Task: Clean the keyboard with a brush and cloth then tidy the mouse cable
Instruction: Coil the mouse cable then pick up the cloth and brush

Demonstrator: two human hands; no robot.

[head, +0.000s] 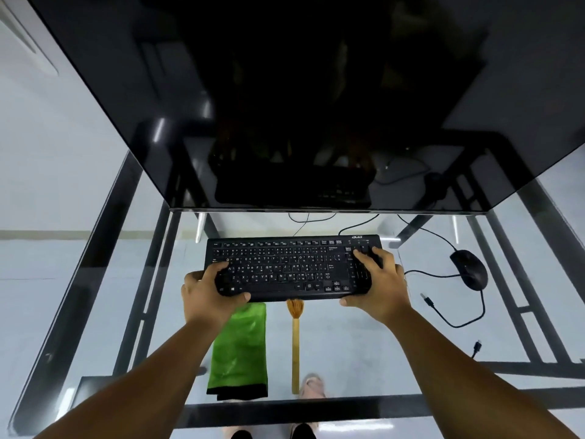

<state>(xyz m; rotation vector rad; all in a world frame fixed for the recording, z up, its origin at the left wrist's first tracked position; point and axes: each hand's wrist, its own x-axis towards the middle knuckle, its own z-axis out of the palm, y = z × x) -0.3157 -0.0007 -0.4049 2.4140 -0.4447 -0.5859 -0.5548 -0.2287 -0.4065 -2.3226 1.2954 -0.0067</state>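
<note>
the keyboard point(292, 267) sits on the glass bench point(364, 350) under the monitor, both hands, left point(210, 291) and right point(378, 280), gripping its ends; brush point(295, 343) and green cloth point(240, 350) lie untouched, mouse cable point(456, 312) sprawls loose, so cleaning seems barely begun.
</note>
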